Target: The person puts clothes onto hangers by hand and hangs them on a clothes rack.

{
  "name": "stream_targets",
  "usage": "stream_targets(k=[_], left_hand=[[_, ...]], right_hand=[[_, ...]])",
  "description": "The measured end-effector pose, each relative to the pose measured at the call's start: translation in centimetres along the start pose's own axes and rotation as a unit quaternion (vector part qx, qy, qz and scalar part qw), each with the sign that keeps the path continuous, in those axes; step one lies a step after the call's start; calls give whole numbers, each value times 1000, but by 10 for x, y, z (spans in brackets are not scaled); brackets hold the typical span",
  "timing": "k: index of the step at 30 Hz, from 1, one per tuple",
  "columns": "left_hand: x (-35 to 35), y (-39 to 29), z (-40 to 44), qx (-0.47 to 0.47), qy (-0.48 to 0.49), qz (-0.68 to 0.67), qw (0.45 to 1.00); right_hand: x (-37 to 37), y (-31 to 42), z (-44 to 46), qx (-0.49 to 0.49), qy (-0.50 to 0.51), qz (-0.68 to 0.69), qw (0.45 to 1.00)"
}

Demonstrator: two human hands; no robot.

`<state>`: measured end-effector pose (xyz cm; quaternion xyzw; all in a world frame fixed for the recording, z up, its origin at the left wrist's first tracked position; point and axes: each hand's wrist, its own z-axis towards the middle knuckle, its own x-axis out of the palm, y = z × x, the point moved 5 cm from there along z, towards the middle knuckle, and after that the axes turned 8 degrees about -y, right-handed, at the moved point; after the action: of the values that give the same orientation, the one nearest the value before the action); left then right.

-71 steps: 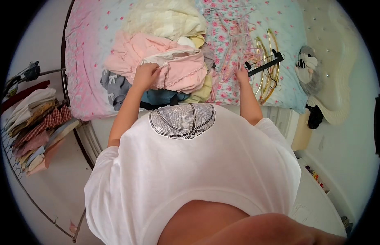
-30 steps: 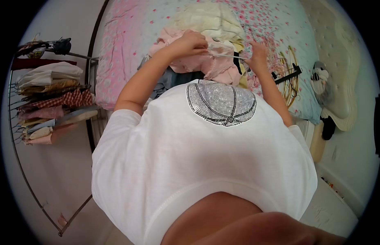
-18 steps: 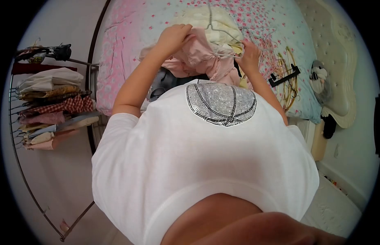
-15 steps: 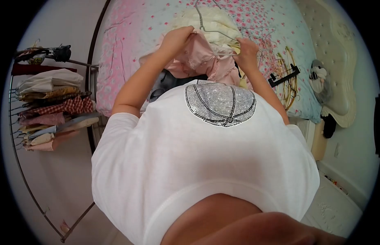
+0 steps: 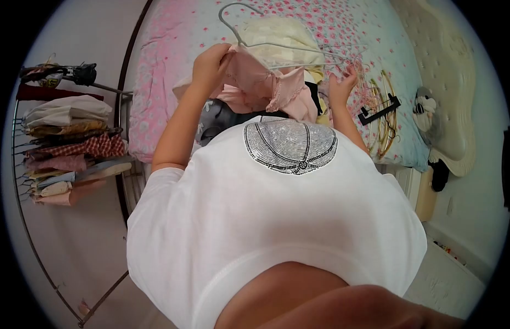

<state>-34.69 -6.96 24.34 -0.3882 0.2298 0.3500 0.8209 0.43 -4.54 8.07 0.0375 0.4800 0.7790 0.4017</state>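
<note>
Left hand [image 5: 211, 66] pinches edge of soft pale-pink cloth garment with ruffled trim [image 5: 249, 70], raised over mixed-colour clothing pile [image 5: 213, 122] on pink-and-white floral bed [image 5: 167, 60]. Thin grey wire hanger [image 5: 241, 43]: left shoulder seems tucked in garment, right one looks bare. Right hand [image 5: 341, 88]: thumb and fingers apart, near hanger's right end; from where I stand, can't tell if touching. Best done: steady free end, stretch opening gently rightward, ease ruffle past wire without snagging, leave hook clear, even up shoulders.
</note>
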Motion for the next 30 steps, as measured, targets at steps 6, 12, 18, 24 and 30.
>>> stream_targets(k=[6,12,18,24,30], left_hand=[[-1,4,-17,-9,-1,-32,999],[-1,12,-27,-48,0,-77,996],[-13,25,-42,-29,7,-29,999],[1,44,-63,9,36,22,999],[19,44,-69,88,51,53,993]], right_hand=[[82,-15,-19,395,269,77,875],[96,2,-22,320,392,47,861],[60,8,6,292,295,122,901],[34,9,14,305,265,164,900],[32,10,14,226,259,117,932]])
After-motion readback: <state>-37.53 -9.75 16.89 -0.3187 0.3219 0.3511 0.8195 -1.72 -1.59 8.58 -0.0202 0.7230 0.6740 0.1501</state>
